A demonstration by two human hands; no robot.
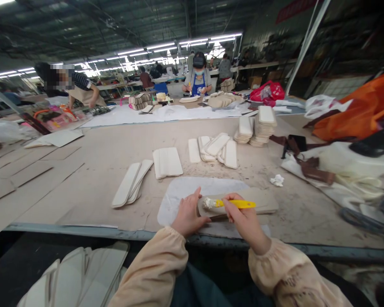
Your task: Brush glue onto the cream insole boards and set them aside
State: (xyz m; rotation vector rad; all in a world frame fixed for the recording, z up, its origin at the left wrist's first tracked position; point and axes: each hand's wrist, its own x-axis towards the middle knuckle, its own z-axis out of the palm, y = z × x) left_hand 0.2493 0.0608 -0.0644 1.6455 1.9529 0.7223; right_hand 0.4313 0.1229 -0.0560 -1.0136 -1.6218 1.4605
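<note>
My right hand (243,217) grips a yellow-handled brush (233,204) whose pale, glue-laden bristles rest on the left end of a flat tan strip (262,202). The strip lies across a whitish work mat (192,189) at the table's near edge. My left hand (188,213) presses down on the left end of that strip, thumb up beside the bristles. Both sleeves are peach-coloured.
Cream strips lie in fans (131,183) and groups (168,162), (216,147), with taller stacks (260,125) behind. A crumpled tissue (277,180) sits right of the mat. Brown straps, pale bags and orange fabric (361,111) crowd the right. More strips rest below the table (77,277). Other people work at far tables.
</note>
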